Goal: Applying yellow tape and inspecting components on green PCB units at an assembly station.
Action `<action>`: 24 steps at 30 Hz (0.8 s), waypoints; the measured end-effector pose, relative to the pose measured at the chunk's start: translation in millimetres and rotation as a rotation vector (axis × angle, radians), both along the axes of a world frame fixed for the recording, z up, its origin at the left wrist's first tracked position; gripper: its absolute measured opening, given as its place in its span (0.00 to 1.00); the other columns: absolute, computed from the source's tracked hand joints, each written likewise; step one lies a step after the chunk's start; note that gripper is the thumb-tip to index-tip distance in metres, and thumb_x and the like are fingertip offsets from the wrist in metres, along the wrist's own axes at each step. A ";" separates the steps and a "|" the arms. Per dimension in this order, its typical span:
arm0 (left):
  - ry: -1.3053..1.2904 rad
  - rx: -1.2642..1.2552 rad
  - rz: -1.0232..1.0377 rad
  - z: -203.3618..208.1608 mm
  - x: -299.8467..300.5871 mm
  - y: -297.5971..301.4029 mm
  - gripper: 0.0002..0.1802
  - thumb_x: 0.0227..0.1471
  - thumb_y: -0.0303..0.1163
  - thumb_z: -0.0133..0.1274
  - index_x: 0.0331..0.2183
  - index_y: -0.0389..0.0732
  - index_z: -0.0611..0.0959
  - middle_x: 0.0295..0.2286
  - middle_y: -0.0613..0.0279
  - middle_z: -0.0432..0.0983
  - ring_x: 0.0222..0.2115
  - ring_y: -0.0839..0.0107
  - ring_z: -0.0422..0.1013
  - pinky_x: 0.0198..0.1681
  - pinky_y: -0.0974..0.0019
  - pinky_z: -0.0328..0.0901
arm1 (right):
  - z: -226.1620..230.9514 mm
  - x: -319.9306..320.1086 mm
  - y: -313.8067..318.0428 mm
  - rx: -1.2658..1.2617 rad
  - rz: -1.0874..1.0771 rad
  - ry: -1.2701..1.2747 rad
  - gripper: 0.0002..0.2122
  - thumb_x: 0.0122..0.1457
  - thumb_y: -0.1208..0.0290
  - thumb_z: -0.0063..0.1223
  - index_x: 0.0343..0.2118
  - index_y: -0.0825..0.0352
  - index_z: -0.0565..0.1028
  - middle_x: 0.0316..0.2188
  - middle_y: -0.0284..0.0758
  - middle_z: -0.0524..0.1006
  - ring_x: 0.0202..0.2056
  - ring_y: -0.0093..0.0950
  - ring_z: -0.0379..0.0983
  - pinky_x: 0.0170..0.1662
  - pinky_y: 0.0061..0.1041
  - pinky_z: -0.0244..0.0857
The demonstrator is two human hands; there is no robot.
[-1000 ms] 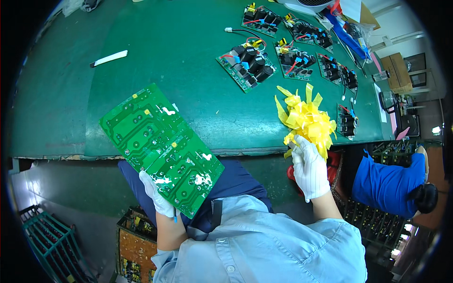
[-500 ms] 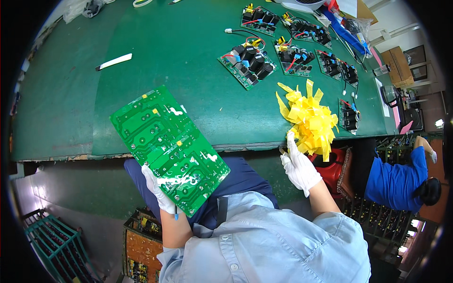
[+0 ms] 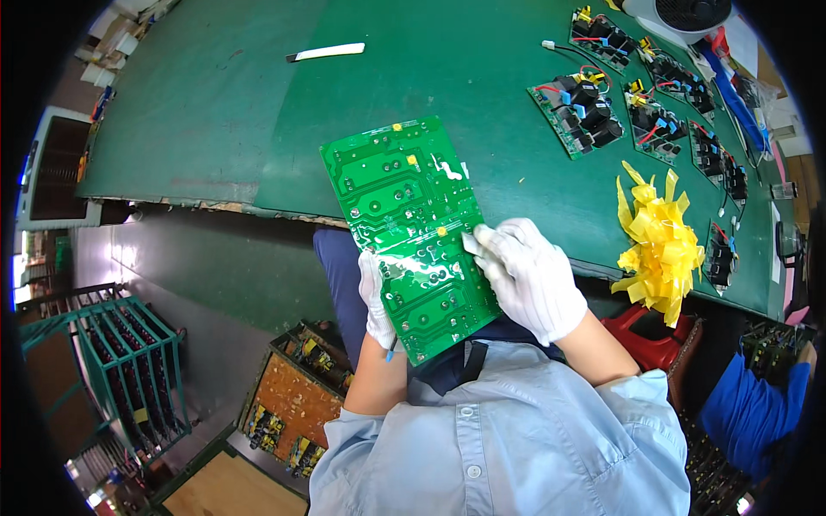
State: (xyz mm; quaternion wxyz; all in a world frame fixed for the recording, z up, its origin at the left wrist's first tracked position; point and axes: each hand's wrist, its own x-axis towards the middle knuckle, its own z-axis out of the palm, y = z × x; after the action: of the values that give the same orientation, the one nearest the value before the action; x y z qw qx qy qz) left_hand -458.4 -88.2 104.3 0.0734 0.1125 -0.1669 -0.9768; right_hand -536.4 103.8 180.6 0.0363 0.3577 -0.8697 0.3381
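A large green circuit board (image 3: 379,193), its soldered underside showing, is tilted over my lap at the table's front edge. My gloved left hand (image 3: 375,297) grips its lower left edge, with the fingers partly hidden behind it. At the board's right edge, my gloved right hand (image 3: 527,277) has its fingertips pinched together against the surface. Whatever they pinch is too small to make out. Small yellow squares (image 3: 442,231) and glossy white patches mark the board. A bunch of yellow tape strips (image 3: 661,245) hangs at the table edge, to the right of my right hand.
On the green table (image 3: 215,120) lies a white-handled blade (image 3: 327,52). Several assembled circuit boards (image 3: 578,112) with black capacitors stand at the right. Below are a green rack (image 3: 129,370), a wooden crate (image 3: 297,391) and a red stool (image 3: 641,331). A person in blue (image 3: 753,413) is at lower right.
My right hand has left the yellow strips and come to the board's right edge. The board stays in my left hand, now more upright. The whole view has swung left.
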 end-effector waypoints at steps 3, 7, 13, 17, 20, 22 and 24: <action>-0.105 -0.313 0.023 -10.4 4.6 -4.4 0.35 0.64 0.56 0.39 0.61 0.43 0.64 0.55 0.50 0.68 0.50 0.54 0.71 0.52 0.49 0.69 | -5.2 -6.0 -10.6 -0.036 0.054 0.024 0.16 0.51 0.78 0.58 0.45 0.65 0.75 0.33 0.37 0.75 0.32 0.37 0.75 0.29 0.33 0.71; 0.118 0.058 0.017 -28.0 3.2 -8.7 0.32 0.67 0.51 0.33 0.60 0.38 0.64 0.53 0.46 0.69 0.50 0.51 0.72 0.51 0.47 0.71 | -5.2 -3.9 -10.5 0.008 0.084 -0.034 0.18 0.50 0.79 0.57 0.47 0.65 0.75 0.33 0.37 0.75 0.32 0.37 0.75 0.29 0.33 0.71; 0.016 -0.085 -0.009 -23.4 2.6 -8.5 0.34 0.64 0.56 0.37 0.61 0.42 0.65 0.54 0.50 0.69 0.50 0.53 0.71 0.52 0.48 0.69 | -2.3 1.0 -11.0 0.032 0.036 -0.063 0.18 0.50 0.80 0.55 0.47 0.65 0.75 0.33 0.37 0.76 0.31 0.38 0.75 0.29 0.33 0.71; 0.084 0.046 -0.045 -19.9 1.8 -8.3 0.35 0.64 0.57 0.38 0.61 0.43 0.65 0.55 0.51 0.69 0.50 0.54 0.71 0.52 0.49 0.68 | -7.7 4.6 -14.6 -0.003 0.013 -0.060 0.16 0.51 0.80 0.55 0.45 0.67 0.75 0.33 0.39 0.75 0.31 0.38 0.75 0.30 0.34 0.71; 0.096 0.061 -0.035 -15.1 1.1 -4.3 0.35 0.64 0.57 0.37 0.61 0.41 0.64 0.54 0.49 0.69 0.50 0.53 0.71 0.52 0.49 0.69 | -6.6 6.4 -13.9 0.016 0.009 -0.057 0.15 0.52 0.79 0.55 0.44 0.68 0.74 0.32 0.39 0.75 0.32 0.38 0.75 0.30 0.34 0.71; 0.071 0.080 0.006 -4.9 -1.3 3.1 0.36 0.65 0.56 0.34 0.61 0.39 0.63 0.54 0.46 0.69 0.49 0.52 0.72 0.51 0.49 0.71 | -6.9 6.8 -14.6 0.050 -0.013 -0.046 0.16 0.52 0.79 0.55 0.46 0.68 0.74 0.32 0.39 0.75 0.32 0.38 0.75 0.31 0.34 0.71; 0.136 0.125 -0.052 -12.7 -2.7 -3.5 0.36 0.64 0.57 0.37 0.62 0.41 0.63 0.55 0.48 0.68 0.50 0.53 0.71 0.52 0.49 0.69 | -8.4 7.6 -21.4 0.066 -0.045 -0.028 0.19 0.53 0.79 0.54 0.50 0.66 0.73 0.33 0.39 0.75 0.32 0.38 0.75 0.30 0.34 0.70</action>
State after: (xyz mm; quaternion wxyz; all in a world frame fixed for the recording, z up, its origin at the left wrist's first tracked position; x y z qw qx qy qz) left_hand -461.1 -91.6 91.5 0.0520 0.0460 -0.1031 -0.9922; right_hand -528.8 82.4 172.2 0.0199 0.3341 -0.8887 0.3134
